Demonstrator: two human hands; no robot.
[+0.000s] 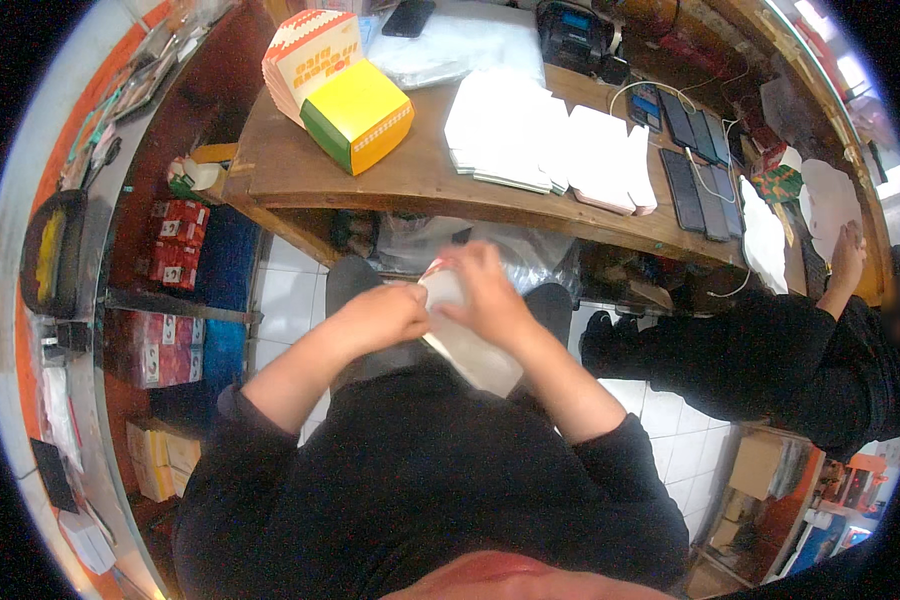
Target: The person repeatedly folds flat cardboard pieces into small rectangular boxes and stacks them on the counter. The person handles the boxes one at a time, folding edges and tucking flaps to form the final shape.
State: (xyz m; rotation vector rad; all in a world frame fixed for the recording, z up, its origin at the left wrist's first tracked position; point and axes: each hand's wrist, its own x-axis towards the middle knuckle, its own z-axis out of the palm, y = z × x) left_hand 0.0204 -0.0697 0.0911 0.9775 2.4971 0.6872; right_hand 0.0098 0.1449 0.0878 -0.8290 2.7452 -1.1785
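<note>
Carton (467, 345) held by both hands slants lower-right.

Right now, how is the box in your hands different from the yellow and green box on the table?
The box in the hands looks flat and mostly white, pinched between the left hand and right hand above the lap. The yellow and green box is already puffed up into a closed cube and sits alone on the wooden table, touched by nobody. Both look like cardboard food boxes.
</note>
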